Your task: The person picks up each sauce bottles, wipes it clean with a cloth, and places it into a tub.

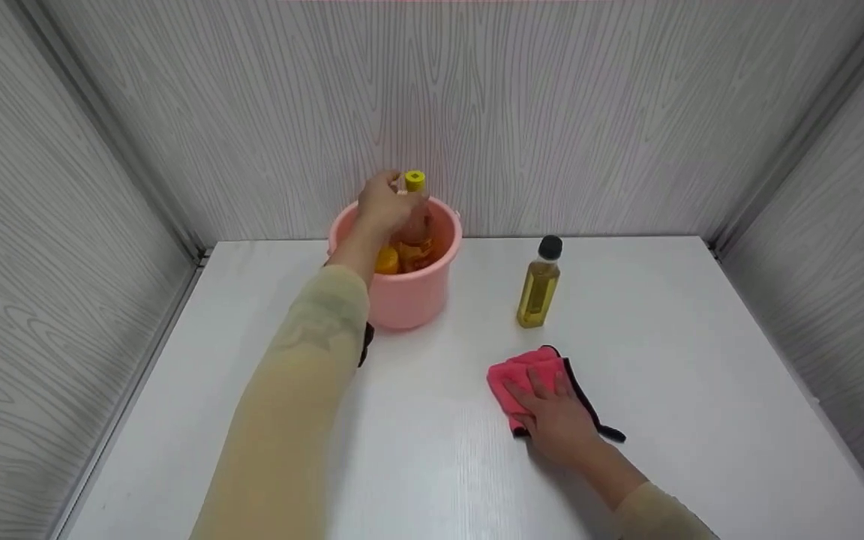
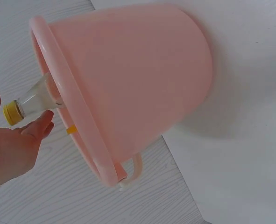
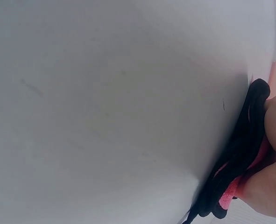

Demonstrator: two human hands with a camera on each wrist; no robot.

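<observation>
At the pink bucket (image 1: 402, 300), left hand (image 1: 383, 204) fingers around orange-labelled bottle (image 1: 415, 232), writing unreadable, right hand (image 1: 556, 420) flat on pink cloth (image 1: 526, 375).

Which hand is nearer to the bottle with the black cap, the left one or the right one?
The right hand is nearer. It rests flat on the pink cloth, just in front of the bottle. The left hand is farther, at the yellow-capped bottle in the pink bucket.

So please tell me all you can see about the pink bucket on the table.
The pink bucket looks like smooth plastic, round, tapering toward its base, with a thick rolled rim and a pale handle hanging at its side. It stands upright at the back of the white table, near the wall. A yellow-capped bottle stands inside, neck above the rim, beside something yellow. The left hand is at that bottle.
</observation>
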